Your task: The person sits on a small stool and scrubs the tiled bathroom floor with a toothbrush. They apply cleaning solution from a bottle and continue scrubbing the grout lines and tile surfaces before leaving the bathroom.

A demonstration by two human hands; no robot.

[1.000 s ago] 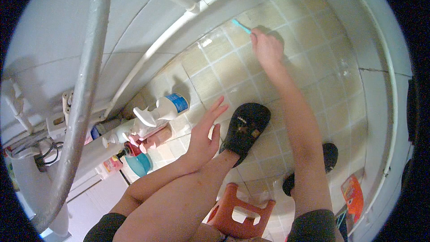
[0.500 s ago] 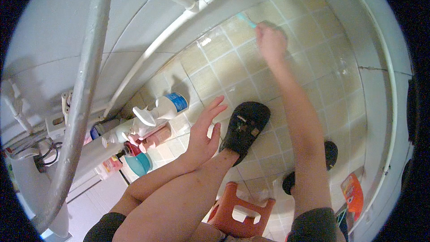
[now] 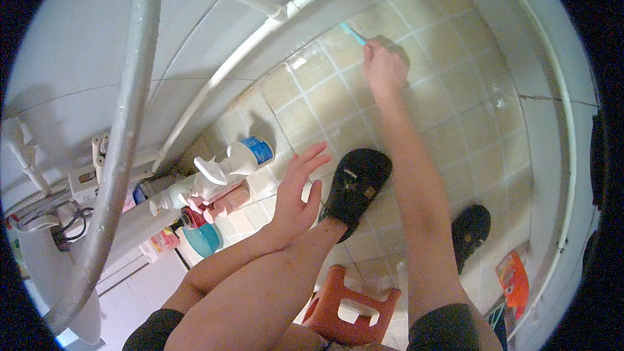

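Observation:
My right hand (image 3: 387, 71) is closed around a slim turquoise brush (image 3: 353, 34). Its far end reaches the beige floor tiles (image 3: 309, 94) close to the foot of the wall; the bristles are too small to make out. My left hand (image 3: 300, 192) hangs open and holds nothing, with its forearm resting along my left leg. Just right of those fingers is the black clog (image 3: 359, 179) on my left foot. A white spray bottle (image 3: 244, 156) with a blue label stands to the left of that hand.
More bottles, among them a pink one (image 3: 227, 201), and a teal basin (image 3: 203, 239) crowd the left side. An orange-red stool (image 3: 351, 315) is below me. Pipes (image 3: 244, 52) run along the left wall. An orange pouch (image 3: 513, 283) sits at lower right, near the other clog (image 3: 471, 231).
My right hand has shifted slightly left and toward me with the brush, and its forearm has swung left, uncovering more of the right clog. My left hand has barely moved.

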